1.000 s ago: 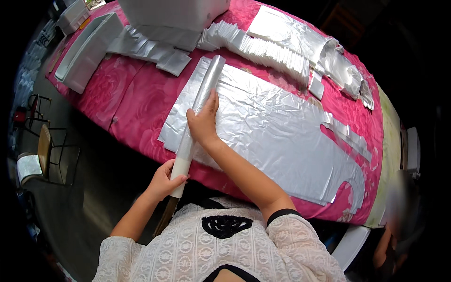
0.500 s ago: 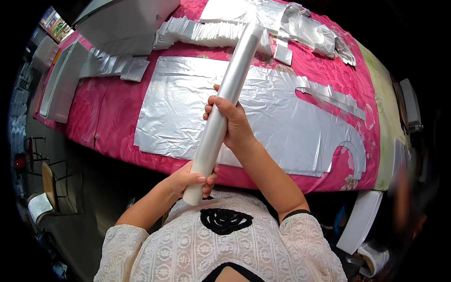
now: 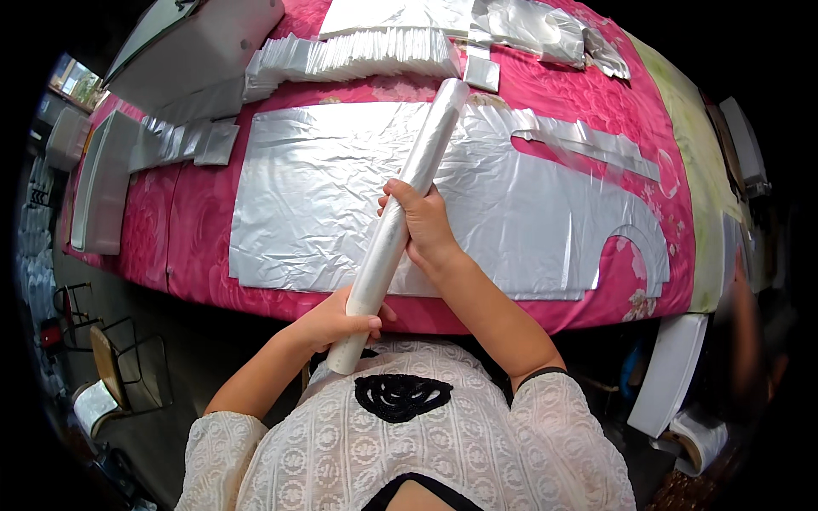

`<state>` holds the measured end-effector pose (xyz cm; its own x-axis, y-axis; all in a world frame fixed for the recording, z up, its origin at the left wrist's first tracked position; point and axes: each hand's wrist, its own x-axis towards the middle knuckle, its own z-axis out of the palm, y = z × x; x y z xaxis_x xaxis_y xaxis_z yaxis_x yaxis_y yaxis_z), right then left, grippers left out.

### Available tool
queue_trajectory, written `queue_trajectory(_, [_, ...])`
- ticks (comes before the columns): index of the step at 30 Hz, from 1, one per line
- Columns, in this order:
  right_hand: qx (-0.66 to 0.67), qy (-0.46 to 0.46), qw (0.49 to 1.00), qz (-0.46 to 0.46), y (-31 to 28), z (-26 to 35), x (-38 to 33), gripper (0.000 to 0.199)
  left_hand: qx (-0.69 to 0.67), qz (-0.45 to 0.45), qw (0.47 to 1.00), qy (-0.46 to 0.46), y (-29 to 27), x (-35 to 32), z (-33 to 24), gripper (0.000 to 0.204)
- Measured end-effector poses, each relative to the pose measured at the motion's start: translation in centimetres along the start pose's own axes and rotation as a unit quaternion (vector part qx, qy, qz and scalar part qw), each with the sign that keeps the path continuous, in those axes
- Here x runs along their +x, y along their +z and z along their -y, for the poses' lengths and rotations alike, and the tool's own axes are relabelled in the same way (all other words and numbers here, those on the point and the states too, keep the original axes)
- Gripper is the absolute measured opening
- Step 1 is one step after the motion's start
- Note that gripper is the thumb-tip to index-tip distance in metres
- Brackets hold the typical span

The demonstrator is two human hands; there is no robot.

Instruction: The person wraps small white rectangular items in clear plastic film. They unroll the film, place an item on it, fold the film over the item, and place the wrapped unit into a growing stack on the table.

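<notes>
A long roll of whitish, translucent plastic film (image 3: 394, 234) slants across in front of me, its far end up and to the right. My left hand (image 3: 339, 322) is closed round its near end, close to my body. Around the roll's middle wraps my right hand (image 3: 419, 220), thumb on top. Beneath the roll, on the table, lies a flat stack of silvery plastic bags (image 3: 503, 213) with cut-out handles at its right end. The roll hides part of that stack.
A pink floral cloth (image 3: 204, 230) covers the table. Rows of folded silvery packets (image 3: 358, 58) stand at the back, beside a large white box (image 3: 200, 60). A white bin (image 3: 100, 183) sits at the left edge. A chair (image 3: 106, 366) stands on the floor at left.
The roll's far end has dropped lower in view, and both hands still grip it. My view has shifted slightly, so the table things appear moved.
</notes>
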<state>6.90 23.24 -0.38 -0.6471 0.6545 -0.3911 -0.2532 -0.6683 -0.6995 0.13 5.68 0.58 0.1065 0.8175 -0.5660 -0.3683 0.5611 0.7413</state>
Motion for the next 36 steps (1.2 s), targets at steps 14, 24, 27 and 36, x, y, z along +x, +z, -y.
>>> queue_trajectory(14, [-0.268, -0.197, 0.932, -0.147, -9.2, 7.1, 8.4, 0.038, -0.018, -0.051, 0.991, -0.126, -2.6, -2.9, 3.2, 0.059])
queue_trajectory(24, [-0.465, -0.028, 0.877, 0.122, -8.7, 8.7, 7.0, 0.019, -0.013, -0.030, 0.992, -0.123, -3.0, -3.2, 3.7, 0.057])
queue_trajectory(27, [-0.491, -0.084, 0.865, 0.052, -10.1, 10.0, 7.6, 0.019, -0.004, -0.023, 0.993, -0.115, -3.2, -4.0, 3.9, 0.057])
queue_trajectory(36, [-0.576, -0.228, 0.755, -0.217, -21.5, 18.8, 8.5, 0.017, 0.035, 0.130, 0.973, -0.188, -8.2, -8.8, 4.2, 0.056])
